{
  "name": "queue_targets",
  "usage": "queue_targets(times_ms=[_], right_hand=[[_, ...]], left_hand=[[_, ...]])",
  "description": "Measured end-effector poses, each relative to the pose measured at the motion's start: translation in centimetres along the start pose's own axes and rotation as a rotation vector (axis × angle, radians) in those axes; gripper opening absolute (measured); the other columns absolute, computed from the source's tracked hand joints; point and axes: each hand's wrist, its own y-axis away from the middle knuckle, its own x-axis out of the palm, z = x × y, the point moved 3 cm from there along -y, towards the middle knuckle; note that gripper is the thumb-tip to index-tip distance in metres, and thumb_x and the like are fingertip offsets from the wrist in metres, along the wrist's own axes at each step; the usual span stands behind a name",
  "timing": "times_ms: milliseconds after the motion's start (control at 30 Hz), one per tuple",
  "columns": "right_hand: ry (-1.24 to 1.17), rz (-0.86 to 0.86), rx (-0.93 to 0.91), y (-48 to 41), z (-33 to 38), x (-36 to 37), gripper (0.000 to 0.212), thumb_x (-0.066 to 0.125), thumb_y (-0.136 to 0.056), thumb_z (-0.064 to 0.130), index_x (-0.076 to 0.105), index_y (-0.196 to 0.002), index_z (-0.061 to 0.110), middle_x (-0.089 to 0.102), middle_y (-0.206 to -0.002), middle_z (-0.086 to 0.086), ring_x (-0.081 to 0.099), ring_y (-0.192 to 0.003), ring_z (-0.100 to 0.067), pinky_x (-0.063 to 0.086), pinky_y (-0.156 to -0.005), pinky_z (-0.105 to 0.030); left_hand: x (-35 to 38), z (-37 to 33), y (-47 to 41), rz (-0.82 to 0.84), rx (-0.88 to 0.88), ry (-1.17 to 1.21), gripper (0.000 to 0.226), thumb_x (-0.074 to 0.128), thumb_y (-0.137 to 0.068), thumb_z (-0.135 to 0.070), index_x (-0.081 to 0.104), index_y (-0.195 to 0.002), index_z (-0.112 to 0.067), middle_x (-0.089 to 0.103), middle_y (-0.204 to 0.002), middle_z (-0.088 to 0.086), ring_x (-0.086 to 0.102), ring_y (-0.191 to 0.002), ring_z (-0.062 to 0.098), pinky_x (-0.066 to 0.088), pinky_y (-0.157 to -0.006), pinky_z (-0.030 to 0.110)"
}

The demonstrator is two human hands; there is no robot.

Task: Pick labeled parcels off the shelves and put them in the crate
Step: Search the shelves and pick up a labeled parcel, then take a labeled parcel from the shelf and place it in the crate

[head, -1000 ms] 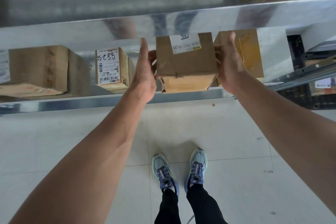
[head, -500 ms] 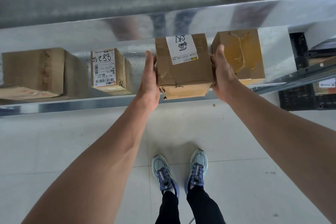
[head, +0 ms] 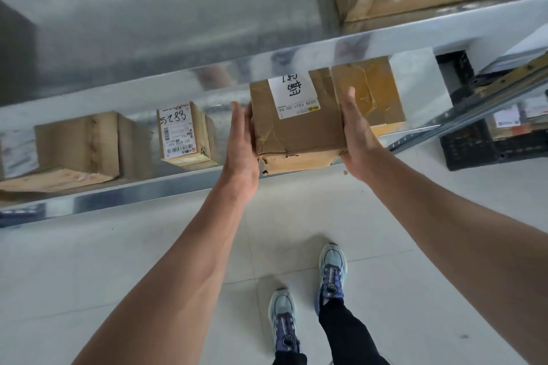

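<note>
**Head view — one labelled parcel held between two bare hands at the shelf front.**

Head view: brown cardboard parcel [head: 296, 130], top face bearing a white label [head: 293, 95] with handwritten characters and a printed code; front lower edge creased and torn. It sits at the metal shelf [head: 118, 195] lip, its near edge overhanging the front rail. Left hand [head: 241, 145] flat against the parcel's left side, fingers extended; right hand [head: 357, 133] pressed to its right side, thumb up along the box. Both hands clamp the parcel between them. Just behind the right hand, a taped box [head: 370, 89]. On the same shelf to the left, apart: a small labelled box [head: 182, 130] marked by hand, and a larger plain carton [head: 80, 148]. Black crate [head: 474, 145] on the tiled floor [head: 148, 261] at right, under a lower rail. Two blue shoes [head: 332, 270] below.
</note>
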Motion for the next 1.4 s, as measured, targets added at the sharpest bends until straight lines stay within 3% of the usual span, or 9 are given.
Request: queue_targets(times_ms=[67,133,300,500,600,767,1000,1167,1400], right_hand=[[-0.019,-0.032,-0.018,0.9,-0.5,-1.0,0.106,0.039,-0.052,0.110,0.041,-0.146,0.060,0.039,-0.162,0.014,0.029,-0.153,-0.018,0.009,-0.123,-0.067],[-0.032,-0.057,-0.049,2.6,-0.8,-1.6,0.105,0.038,-0.053,0.110,0.038,-0.146,0.062,0.033,-0.165,0.015,0.024,-0.155,-0.017,0.005,-0.122,-0.068],[-0.032,-0.121,-0.099,11.0,-0.5,-1.2,0.098,0.037,-0.069,0.102,0.051,-0.146,0.045,0.060,-0.147,0.009,0.049,-0.142,-0.019,0.027,-0.123,-0.055],[-0.067,-0.178,-0.152,20.4,-0.5,-3.7,0.079,0.021,-0.094,0.083,0.064,-0.137,0.033,0.072,-0.130,0.004,0.064,-0.126,-0.020,0.043,-0.114,-0.048],[-0.086,-0.178,-0.185,24.7,-0.3,-5.7,0.080,0.025,-0.092,0.085,0.066,-0.135,0.033,0.071,-0.133,0.000,0.064,-0.126,-0.026,0.041,-0.115,-0.055],[-0.087,-0.243,-0.177,30.2,-0.5,-10.7,0.078,0.017,-0.097,0.078,0.063,-0.138,0.031,0.071,-0.131,0.003,0.064,-0.125,-0.020,0.042,-0.115,-0.050],[-0.139,-0.316,-0.190,36.6,-0.1,-20.8,0.076,0.015,-0.100,0.074,0.065,-0.136,0.030,0.074,-0.126,0.004,0.066,-0.121,-0.019,0.045,-0.112,-0.046],[-0.169,-0.330,-0.177,39.9,0.6,-29.2,0.080,0.018,-0.097,0.077,0.068,-0.134,0.027,0.073,-0.128,0.001,0.065,-0.124,-0.021,0.040,-0.117,-0.049],[-0.204,-0.390,-0.205,42.2,3.1,-40.8,0.083,0.028,-0.088,0.089,0.066,-0.135,0.032,0.071,-0.132,0.001,0.061,-0.130,-0.024,0.033,-0.121,-0.054]], left_hand=[[0.3,-0.6,1.5,0.017,-0.005,-0.030,0.066,0.019,-0.107,-0.059,0.058,-0.142,-0.019,0.071,-0.130,0.000,0.066,-0.120,0.013,0.052,-0.092,0.028],[0.6,-1.0,3.2,0.054,-0.007,-0.050,0.065,0.020,-0.106,-0.061,0.058,-0.143,-0.023,0.071,-0.130,-0.003,0.065,-0.122,0.012,0.049,-0.099,0.033],[1.6,-2.0,8.9,0.177,-0.033,-0.084,0.062,0.018,-0.106,-0.060,0.057,-0.141,-0.028,0.073,-0.125,-0.008,0.068,-0.115,0.007,0.055,-0.080,0.018],[5.3,-2.2,15.8,0.281,-0.047,-0.129,0.059,0.014,-0.108,-0.058,0.052,-0.143,-0.031,0.069,-0.132,-0.010,0.064,-0.122,0.006,0.053,-0.090,0.023],[8.1,-2.4,19.5,0.377,-0.058,-0.129,0.056,0.012,-0.109,-0.054,0.050,-0.143,-0.030,0.069,-0.133,-0.010,0.064,-0.121,0.006,0.054,-0.084,0.016],[12.8,-1.2,23.7,0.463,-0.062,-0.161,0.058,0.012,-0.109,-0.052,0.046,-0.149,-0.029,0.069,-0.128,-0.019,0.063,-0.118,-0.003,0.053,-0.081,0.011],[22.9,1.9,28.7,0.504,-0.062,-0.222,0.062,0.015,-0.108,-0.055,0.046,-0.152,-0.025,0.064,-0.140,-0.005,0.060,-0.129,0.011,0.054,-0.098,0.028],[31.1,4.8,31.4,0.507,-0.068,-0.243,0.061,0.018,-0.106,-0.063,0.050,-0.149,-0.034,0.063,-0.141,-0.006,0.055,-0.136,0.016,0.036,-0.118,0.052],[42.9,7.9,32.6,0.560,-0.085,-0.234,0.066,0.023,-0.102,-0.069,0.046,-0.151,-0.032,0.061,-0.145,-0.004,0.053,-0.138,0.018,0.032,-0.120,0.054]])
